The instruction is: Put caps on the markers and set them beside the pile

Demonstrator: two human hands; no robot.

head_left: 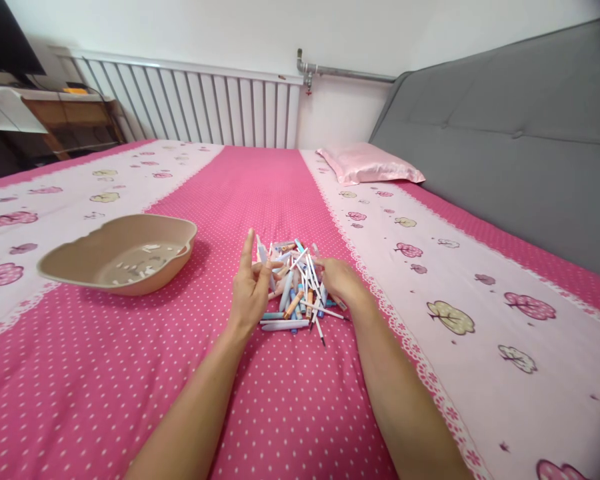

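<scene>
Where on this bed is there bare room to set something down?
Bare: the pink sheet between the tan basin and left hand; its stretch from the pile of pens and sticks back toward the radiator; and its strip between the forearms, nearer the camera. Crowded: the pile itself, with the right hand at its other edge.

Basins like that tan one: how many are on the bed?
1: the tan basin rests on the bedspread, to the left of the left hand and the pile of pens and sticks. No other shows; none seems hidden.
</scene>
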